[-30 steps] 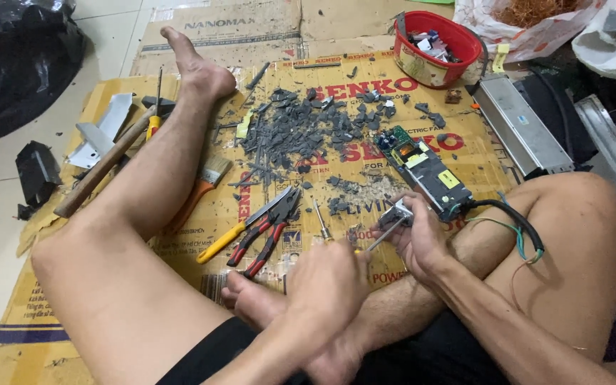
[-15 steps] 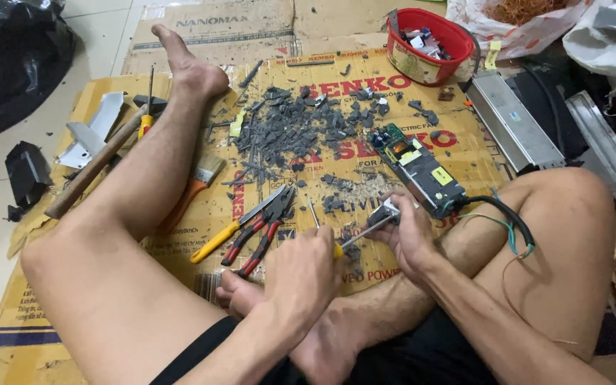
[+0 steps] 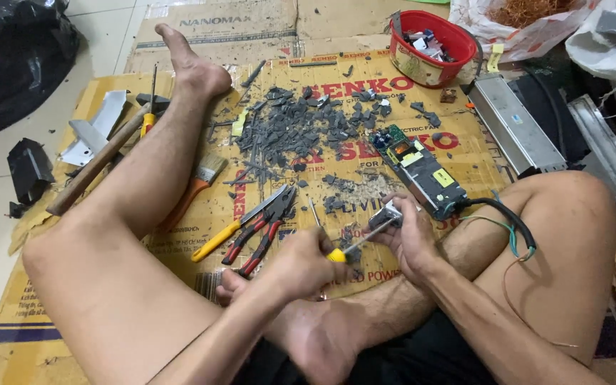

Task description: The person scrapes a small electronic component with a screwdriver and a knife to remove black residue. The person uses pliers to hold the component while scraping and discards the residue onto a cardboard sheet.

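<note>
My left hand (image 3: 301, 265) grips a yellow-handled screwdriver (image 3: 354, 246) whose metal shaft reaches to a small grey metal part (image 3: 386, 214). My right hand (image 3: 411, 239) holds that part just above the cardboard sheet (image 3: 465, 153). A long circuit board (image 3: 422, 167) with a black cable (image 3: 507, 217) lies right behind my right hand. Red-handled pliers (image 3: 265, 228) and a yellow-handled tool (image 3: 233, 228) lie left of my left hand, between my legs.
A pile of dark plastic fragments (image 3: 301, 128) covers the cardboard's middle. A red bowl (image 3: 433, 46) of parts stands at the back. Metal housings (image 3: 518, 125) lie at the right; a hammer (image 3: 98, 164), a paintbrush (image 3: 194, 189) and a black bag (image 3: 16, 60) at the left.
My left hand has come up from my foot with the screwdriver, and its tip has moved to the grey part in my right hand. The view shifted slightly.
</note>
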